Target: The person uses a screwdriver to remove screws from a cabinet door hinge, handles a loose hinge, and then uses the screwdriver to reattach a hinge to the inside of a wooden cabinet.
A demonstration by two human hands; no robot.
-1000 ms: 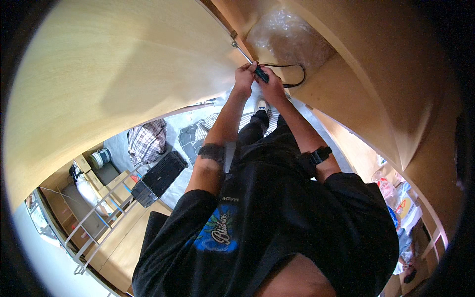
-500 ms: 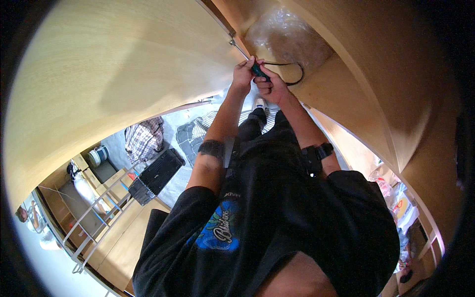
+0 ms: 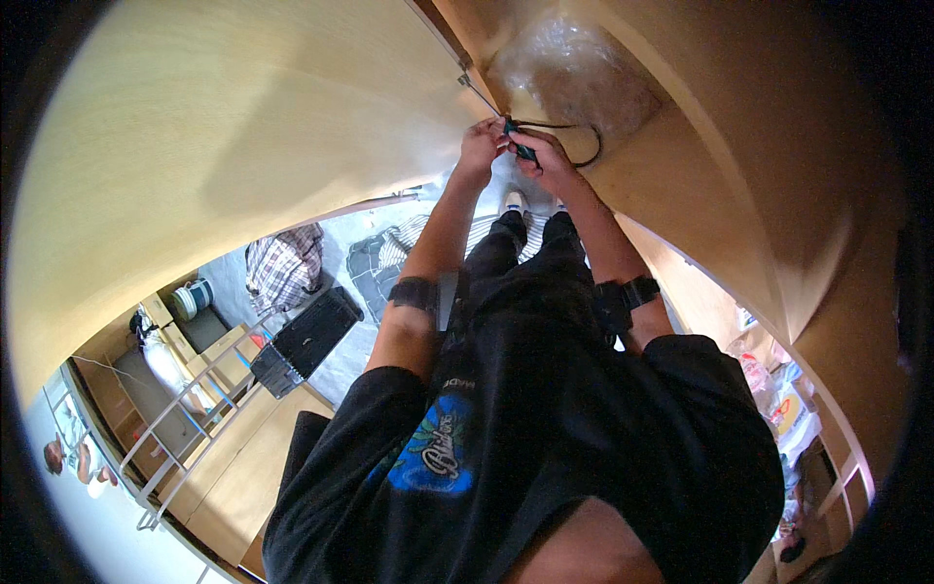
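Note:
In my right hand (image 3: 548, 164) is the green and black handle of a screwdriver (image 3: 526, 152), with the fingers wrapped round it. My left hand (image 3: 480, 151) pinches near the front of the handle, its fingertips close to the shaft. The thin metal shaft slants up and left to a small metal hinge (image 3: 464, 81) at the edge of a large pale wooden door (image 3: 321, 107). Whether the tip sits in a screw is too small to tell. A dark cord (image 3: 595, 146) loops out to the right beside my right hand.
Clear crumpled plastic (image 3: 564, 68) lies in the wooden cabinet (image 3: 671, 185) beyond my hands. On the floor are a black open case (image 3: 306, 341), a checked cloth (image 3: 282, 265) and striped fabric. A metal rail (image 3: 195, 419) and boxes stand left; bags (image 3: 793, 419) are at right.
Both hands and the screwdriver have shifted slightly down and right in view. My right hand has turned on the handle, and the left fingers have loosened a little. The door appears slightly shifted.

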